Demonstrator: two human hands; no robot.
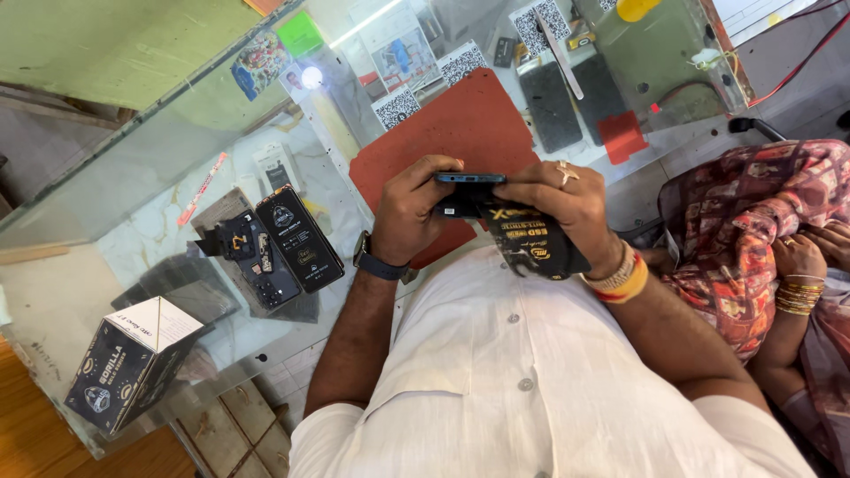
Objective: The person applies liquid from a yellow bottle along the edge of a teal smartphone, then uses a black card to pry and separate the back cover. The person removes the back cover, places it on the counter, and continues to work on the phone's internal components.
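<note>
Both my hands hold a dark phone (469, 178) edge-on above a red mat (460, 115) on the glass counter. My left hand (412, 208), with a dark watch on its wrist, grips the phone's left end. My right hand (567, 199), with a ring and with bands on its wrist, grips the right end. A black packet with yellow print (536, 243) is pressed under my right hand's palm and hangs below the phone.
Two black flat packets (283, 243) lie on the glass counter (159, 212) to the left, and a black and white box (133, 358) stands at its near corner. Code cards (397, 108) and grey pads (549, 106) lie beyond the mat. Another person in patterned cloth with gold bangles (797, 296) sits at right.
</note>
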